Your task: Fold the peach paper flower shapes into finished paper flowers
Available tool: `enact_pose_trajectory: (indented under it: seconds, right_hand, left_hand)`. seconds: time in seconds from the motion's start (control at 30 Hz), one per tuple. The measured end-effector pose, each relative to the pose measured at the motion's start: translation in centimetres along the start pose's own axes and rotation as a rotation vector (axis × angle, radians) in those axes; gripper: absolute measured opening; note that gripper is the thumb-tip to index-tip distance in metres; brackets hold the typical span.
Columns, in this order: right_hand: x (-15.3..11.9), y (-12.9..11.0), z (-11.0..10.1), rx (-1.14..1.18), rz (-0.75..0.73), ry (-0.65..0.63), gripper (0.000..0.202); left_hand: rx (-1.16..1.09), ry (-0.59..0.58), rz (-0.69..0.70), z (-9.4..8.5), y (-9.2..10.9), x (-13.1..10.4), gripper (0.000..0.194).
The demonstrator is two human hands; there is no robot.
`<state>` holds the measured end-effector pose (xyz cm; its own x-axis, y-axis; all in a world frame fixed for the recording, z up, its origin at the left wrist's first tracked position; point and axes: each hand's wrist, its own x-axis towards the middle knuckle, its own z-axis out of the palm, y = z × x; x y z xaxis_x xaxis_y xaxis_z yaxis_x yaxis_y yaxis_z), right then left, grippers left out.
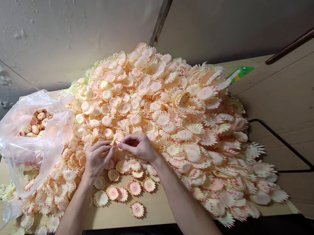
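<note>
Left hand point(99, 159) and right hand point(139, 147) pinch a pale piece point(113, 143), too small to identify, at the fingertips, likely for fine control, over heaped flowers point(155, 105) on the tabletop point(108, 218).

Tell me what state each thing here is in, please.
Left hand: fingers bent, grip unclear.
Right hand: fingers bent, grip unclear.
Flower heap: loosely piled.
Plastic bag: open, small flower pieces inside.
Lone flower: face up, apart from the others.
Green packet: partly covered.
Clear round container: contents, if any, unclear.
Wall: surface flaking at left.
</note>
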<state>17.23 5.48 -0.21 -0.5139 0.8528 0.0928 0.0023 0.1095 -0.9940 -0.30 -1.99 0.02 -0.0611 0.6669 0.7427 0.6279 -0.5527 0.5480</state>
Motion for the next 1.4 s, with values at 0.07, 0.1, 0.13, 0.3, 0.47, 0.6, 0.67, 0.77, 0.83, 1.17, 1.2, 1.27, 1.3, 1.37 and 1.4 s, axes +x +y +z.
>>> enact_pose_trajectory:
  seconds: [0.07,0.1,0.13,0.3,0.47,0.6,0.67,0.77,0.83,1.17,1.2,1.27,1.3,1.37,1.4]
  right_hand:
    - [0.0,0.0,-0.3,-0.072,-0.045,0.049,0.026]
    - [-0.1,0.1,-0.4,-0.121,-0.079,0.077,0.024]
    - [-0.1,0.2,-0.4,-0.172,-0.12,0.104,0.022]
    - [-0.1,0.2,0.2,-0.371,-0.354,0.224,0.014]
    - [0.1,0.0,0.8,-0.437,-0.465,0.337,0.013]
    - [0.1,0.2,1.4,-0.463,-0.507,0.355,0.012]
    - [0.2,0.4,1.5,-0.481,-0.541,0.347,0.011]
    - [0.7,0.3,0.5,-0.551,-0.576,0.397,0.014]
    - [1.1,-0.1,-1.2,-0.602,-0.562,0.547,0.016]
    - [-0.3,-6.1,-2.7,-0.961,-0.401,0.273,0.035]
    - [-0.7,-5.8,-2.0,-1.045,-0.367,0.207,0.042]
    - [-1.2,-4.6,-0.9,-1.189,-0.255,0.066,0.057]
    - [-1.4,-3.7,-0.6,-1.227,-0.2,0.014,0.063]
    - [-1.1,-2.1,-0.6,-1.273,-0.106,-0.051,0.069]
    - [-0.8,-1.3,-0.8,-1.289,-0.077,-0.057,0.068]
  left_hand:
    - [0.005,0.019,-0.05,-0.2,0.2,0.0,0.011]
    - [0.006,0.025,-0.064,-0.2,0.4,0.0,0.012]
    - [0.008,0.03,-0.067,-0.3,0.5,0.1,0.013]
    - [0.033,0.092,0.024,0.0,1.5,0.4,0.015]
    - [0.128,0.169,0.117,0.7,1.7,-0.2,0.012]
    - [0.184,0.182,0.185,1.4,1.4,-0.8,0.015]
    - [0.22,0.183,0.225,1.6,1.4,-1.0,0.017]
    - [0.244,0.237,0.255,1.2,1.5,-1.0,0.019]
    - [0.244,0.336,0.239,0.7,1.5,-1.0,0.022]
    - [0.199,0.355,-0.032,-0.2,0.7,-0.6,0.002]
    - [0.197,0.36,-0.044,-0.1,0.7,-0.7,0.004]
    - [0.178,0.369,-0.063,-0.1,0.7,-0.8,0.008]
    - [0.167,0.368,-0.07,-0.1,0.6,-0.9,0.009]
    - [0.142,0.354,-0.082,0.0,0.4,-1.1,0.012]
    - [0.13,0.347,-0.089,0.0,0.2,-1.1,0.013]
